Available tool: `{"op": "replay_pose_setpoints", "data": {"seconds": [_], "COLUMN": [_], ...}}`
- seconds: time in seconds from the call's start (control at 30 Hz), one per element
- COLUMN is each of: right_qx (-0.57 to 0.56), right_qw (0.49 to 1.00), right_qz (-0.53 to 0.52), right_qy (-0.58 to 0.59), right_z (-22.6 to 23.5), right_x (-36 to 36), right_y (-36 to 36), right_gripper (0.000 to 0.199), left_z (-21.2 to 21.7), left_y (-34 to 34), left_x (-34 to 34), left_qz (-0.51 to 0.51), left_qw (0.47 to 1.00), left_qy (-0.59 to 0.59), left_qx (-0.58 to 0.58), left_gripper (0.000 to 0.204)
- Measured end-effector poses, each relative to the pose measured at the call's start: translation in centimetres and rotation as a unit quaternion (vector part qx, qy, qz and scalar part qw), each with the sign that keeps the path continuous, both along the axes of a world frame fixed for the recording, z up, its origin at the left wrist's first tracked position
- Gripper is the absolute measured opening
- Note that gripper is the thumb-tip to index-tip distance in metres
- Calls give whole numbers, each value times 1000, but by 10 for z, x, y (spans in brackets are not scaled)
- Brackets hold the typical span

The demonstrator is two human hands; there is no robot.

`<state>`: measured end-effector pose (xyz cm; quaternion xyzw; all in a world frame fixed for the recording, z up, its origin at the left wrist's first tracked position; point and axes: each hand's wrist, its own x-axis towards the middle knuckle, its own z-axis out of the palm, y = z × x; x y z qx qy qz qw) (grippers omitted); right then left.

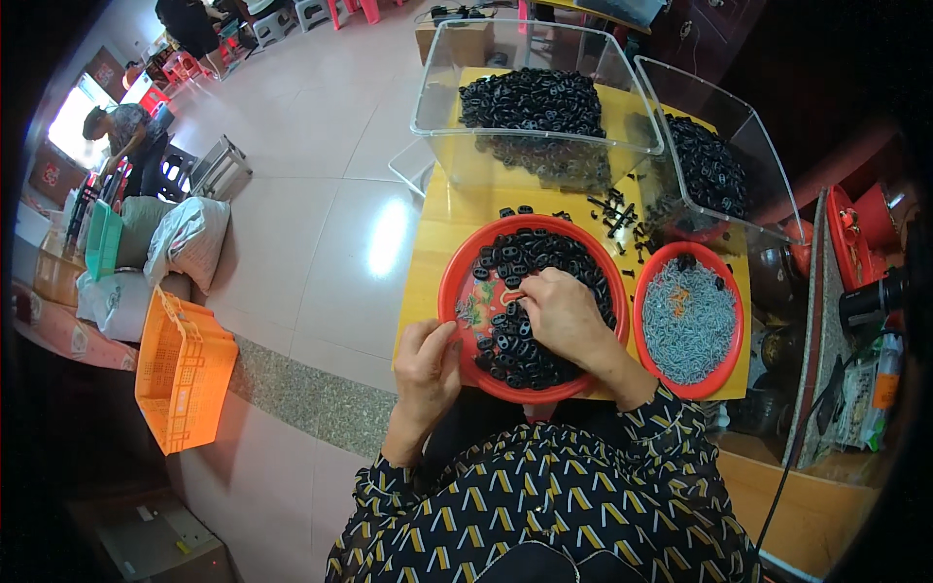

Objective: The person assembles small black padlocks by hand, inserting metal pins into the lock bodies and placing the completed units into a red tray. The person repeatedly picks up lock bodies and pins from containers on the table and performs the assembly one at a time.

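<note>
A round red basin (448, 291) in front of me holds a heap of small black oval plastic pieces with two holes (573, 255), pushed mostly to its far and right sides. A few silver screws (467, 313) lie on its bare left part. My right hand (564, 316) reaches over the basin, thumb and forefinger pinched above the pieces; what is between them is too small to make out. At the basin's left rim is my left hand (428, 369), its fingers curled and pressed together, their contents hidden.
A second red basin (736, 340) full of silver screws stands to the right on the yellow table (424, 262). Two clear bins (535, 130) (777, 194) of black parts stand behind. Loose black pieces (614, 212) lie between. An orange crate (185, 374) sits on the floor left; a person (136, 136) bends far left.
</note>
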<state>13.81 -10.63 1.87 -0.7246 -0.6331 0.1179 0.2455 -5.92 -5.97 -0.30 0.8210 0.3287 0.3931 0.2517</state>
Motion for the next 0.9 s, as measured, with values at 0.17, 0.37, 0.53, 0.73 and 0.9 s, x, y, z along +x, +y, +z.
{"op": "replay_pose_setpoints", "data": {"seconds": [0.17, 0.37, 0.53, 0.73, 0.9], "right_qx": [-45, -65, -57, -36, -6], "right_qw": [998, 994, 993, 996, 999], "right_qz": [11, 11, 12, 11, -19], "right_qy": [-49, -90, -99, -84, 46], "right_z": [-14, -13, -17, -15, -2], "right_x": [-5, -9, -11, -7, 0], "right_y": [11, 14, 14, 9, -10], "right_gripper": [12, 16, 18, 21, 18], "left_z": [-3, 4, 0, -3, 3], "left_y": [9, 19, 25, 26, 24], "left_x": [2, 19, 33, 44, 49], "left_qz": [-2, -62, -80, -86, -99], "left_qw": [999, 980, 948, 910, 868], "left_qy": [33, 160, 269, 355, 439], "left_qx": [24, 100, 150, 195, 210], "left_gripper": [21, 8, 5, 7, 16]}}
